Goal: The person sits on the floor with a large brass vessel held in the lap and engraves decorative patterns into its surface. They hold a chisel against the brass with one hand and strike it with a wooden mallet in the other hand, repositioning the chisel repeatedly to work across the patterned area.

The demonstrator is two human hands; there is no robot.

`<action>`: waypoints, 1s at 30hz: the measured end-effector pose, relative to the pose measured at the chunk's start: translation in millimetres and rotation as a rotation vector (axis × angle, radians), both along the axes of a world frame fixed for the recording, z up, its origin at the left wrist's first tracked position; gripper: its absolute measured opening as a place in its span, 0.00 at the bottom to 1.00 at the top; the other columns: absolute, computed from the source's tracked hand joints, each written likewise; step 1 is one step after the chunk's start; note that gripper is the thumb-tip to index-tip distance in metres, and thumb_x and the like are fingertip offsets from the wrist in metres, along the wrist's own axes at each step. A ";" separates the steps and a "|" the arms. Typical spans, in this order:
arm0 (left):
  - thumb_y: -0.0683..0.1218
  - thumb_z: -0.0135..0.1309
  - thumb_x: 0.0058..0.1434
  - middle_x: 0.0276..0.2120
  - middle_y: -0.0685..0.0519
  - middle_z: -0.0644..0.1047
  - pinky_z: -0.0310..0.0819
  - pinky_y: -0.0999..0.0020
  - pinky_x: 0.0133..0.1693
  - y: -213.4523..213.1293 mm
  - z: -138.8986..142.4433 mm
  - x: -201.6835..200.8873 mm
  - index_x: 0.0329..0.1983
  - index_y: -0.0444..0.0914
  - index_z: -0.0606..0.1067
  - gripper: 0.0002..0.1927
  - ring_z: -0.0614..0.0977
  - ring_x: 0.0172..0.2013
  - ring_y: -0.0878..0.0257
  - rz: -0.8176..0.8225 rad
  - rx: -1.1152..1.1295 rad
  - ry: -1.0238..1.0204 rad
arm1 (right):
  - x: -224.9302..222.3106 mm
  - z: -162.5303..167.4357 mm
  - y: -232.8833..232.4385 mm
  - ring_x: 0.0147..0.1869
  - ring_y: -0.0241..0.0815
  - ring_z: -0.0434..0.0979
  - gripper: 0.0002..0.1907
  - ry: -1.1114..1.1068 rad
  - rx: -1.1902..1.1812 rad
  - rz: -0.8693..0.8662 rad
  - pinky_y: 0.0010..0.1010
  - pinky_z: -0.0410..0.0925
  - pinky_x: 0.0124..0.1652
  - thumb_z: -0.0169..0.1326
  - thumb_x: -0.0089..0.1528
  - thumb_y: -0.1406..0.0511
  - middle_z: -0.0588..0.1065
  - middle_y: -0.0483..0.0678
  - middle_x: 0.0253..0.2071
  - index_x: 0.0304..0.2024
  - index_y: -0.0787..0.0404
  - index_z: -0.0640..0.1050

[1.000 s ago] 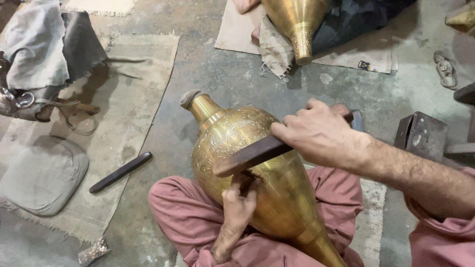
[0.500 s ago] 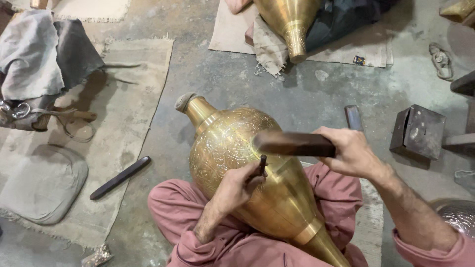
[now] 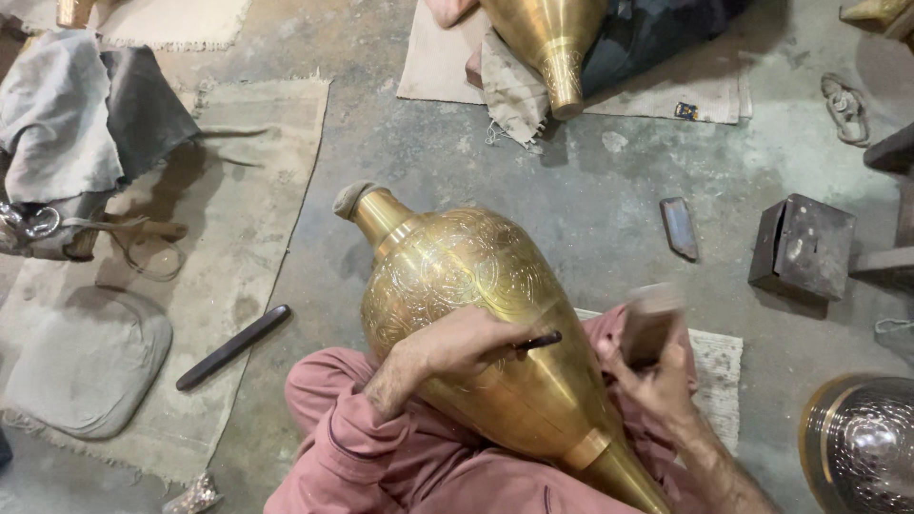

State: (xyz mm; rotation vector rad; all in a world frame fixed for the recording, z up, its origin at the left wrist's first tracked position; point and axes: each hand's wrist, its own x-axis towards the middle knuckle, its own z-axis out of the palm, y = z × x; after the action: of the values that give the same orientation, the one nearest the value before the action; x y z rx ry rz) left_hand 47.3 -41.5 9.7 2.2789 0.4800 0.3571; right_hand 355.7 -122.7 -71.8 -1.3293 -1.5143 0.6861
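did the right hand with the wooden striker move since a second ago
Yes. The right hand with its wooden striker swung off the brass vase, rightward.

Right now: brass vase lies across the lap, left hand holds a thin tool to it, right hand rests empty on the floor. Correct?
Not quite. The head view shows the right hand raised beside the vase, gripping a dark block. The left hand does hold a thin tool to the vase.

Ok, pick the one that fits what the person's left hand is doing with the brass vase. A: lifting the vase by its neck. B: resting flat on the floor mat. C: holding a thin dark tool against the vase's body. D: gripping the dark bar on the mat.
C: the left hand pinches a thin dark tool with its tip on the engraved brass vase lying across the lap.
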 end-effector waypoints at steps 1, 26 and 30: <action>0.37 0.56 0.52 0.37 0.48 0.82 0.78 0.55 0.40 2.4 2.4 -0.3 0.67 0.46 0.70 0.36 0.85 0.38 0.47 -0.016 0.018 -0.013 | 1.4 -3.3 0.1 0.30 0.39 0.80 0.20 -0.132 -0.042 0.019 0.32 0.74 0.31 0.63 0.57 0.64 0.78 0.48 0.30 0.48 0.65 0.74; 0.38 0.60 0.63 0.37 0.46 0.86 0.85 0.68 0.39 -109.6 -68.4 22.6 0.49 0.33 0.74 0.12 0.89 0.37 0.61 1.187 -0.179 -0.581 | -100.9 197.9 123.3 0.37 0.54 0.80 0.13 -1.030 0.238 0.835 0.47 0.72 0.34 0.59 0.54 0.68 0.76 0.47 0.30 0.40 0.56 0.72; 0.38 0.62 0.62 0.37 0.46 0.87 0.85 0.69 0.36 -104.3 -65.0 17.9 0.44 0.34 0.78 0.08 0.91 0.34 0.60 1.160 -0.131 -0.451 | -111.1 197.0 125.6 0.38 0.53 0.81 0.16 -1.107 0.056 0.773 0.47 0.72 0.36 0.58 0.54 0.69 0.77 0.47 0.32 0.43 0.55 0.72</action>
State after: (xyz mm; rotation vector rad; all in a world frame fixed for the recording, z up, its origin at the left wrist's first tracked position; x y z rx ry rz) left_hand 65.2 -145.8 -55.3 1.4889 1.4800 1.3046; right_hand 244.6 2.9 125.2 -1.0728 -2.9942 0.3118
